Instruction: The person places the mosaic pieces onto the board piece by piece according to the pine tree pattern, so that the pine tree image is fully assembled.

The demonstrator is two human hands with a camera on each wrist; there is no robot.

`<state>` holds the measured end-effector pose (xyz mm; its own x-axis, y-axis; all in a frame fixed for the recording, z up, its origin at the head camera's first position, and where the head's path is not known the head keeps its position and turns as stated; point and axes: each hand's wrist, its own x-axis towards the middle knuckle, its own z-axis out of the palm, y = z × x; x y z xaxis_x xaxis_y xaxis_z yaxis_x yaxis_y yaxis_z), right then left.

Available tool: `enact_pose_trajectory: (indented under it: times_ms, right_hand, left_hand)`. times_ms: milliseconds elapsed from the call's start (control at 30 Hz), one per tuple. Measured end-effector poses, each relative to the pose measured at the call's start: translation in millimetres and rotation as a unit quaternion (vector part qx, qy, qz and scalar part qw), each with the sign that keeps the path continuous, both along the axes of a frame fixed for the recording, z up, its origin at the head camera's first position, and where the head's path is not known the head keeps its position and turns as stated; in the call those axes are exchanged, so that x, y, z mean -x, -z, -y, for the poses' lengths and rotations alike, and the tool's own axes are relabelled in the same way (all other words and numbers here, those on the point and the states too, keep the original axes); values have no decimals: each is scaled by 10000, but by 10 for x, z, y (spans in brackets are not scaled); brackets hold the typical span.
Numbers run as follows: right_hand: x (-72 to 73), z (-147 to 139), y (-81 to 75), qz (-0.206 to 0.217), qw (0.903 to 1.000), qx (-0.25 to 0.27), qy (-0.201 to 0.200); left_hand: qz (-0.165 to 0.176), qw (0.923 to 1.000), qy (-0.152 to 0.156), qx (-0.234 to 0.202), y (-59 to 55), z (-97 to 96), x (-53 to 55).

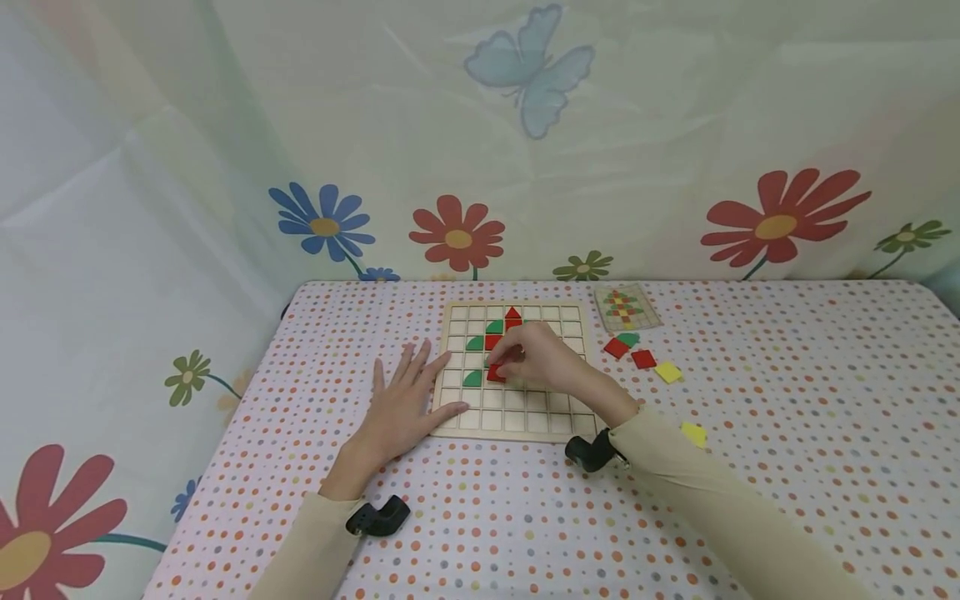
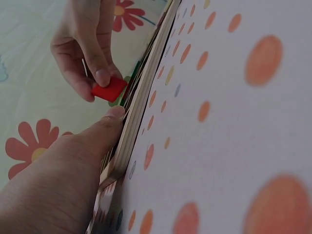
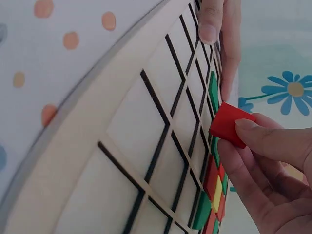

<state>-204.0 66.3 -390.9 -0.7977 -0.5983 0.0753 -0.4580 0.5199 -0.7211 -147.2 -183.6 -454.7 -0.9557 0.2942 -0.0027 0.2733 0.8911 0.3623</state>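
Observation:
A wooden grid board (image 1: 517,436) lies on the table. My right hand (image 1: 542,358) hovers over its middle, pinching a red square tile (image 3: 229,124) between thumb and fingers. The tile is tilted and appears raised from the grid in both wrist views. Spread out at the board's left side, my left hand (image 1: 401,408) touches the frame with its thumb and fingertips. Set in the grid are a red triangle (image 1: 512,313), green rounded pieces (image 1: 475,343), red squares and a yellow piece (image 3: 217,199). My right hand hides part of this pattern in the head view.
Behind the board's right corner lies a pattern card (image 1: 648,318) showing a tree shape. Loose tiles are scattered right of the board: red squares (image 1: 642,358), a green piece (image 1: 630,338) and yellow ones (image 1: 668,372). A printed curtain (image 1: 637,167) hangs along the table's back edge.

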Motion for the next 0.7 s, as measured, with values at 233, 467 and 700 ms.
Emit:
enact_pose_trajectory:
  times_ms: [233, 467, 700]
  right_hand:
    - [-22, 105, 65, 98, 9996, -234, 157]
    - [-43, 119, 48, 240, 9980, -514, 283]
    - [-55, 171, 38, 37, 9974, -648, 317]
  left_hand:
    - [23, 10000, -7, 2, 9, -6, 3]
    - [18, 10000, -9, -47, 6, -13, 0]
    - [69, 10000, -24, -8, -7, -6, 2]
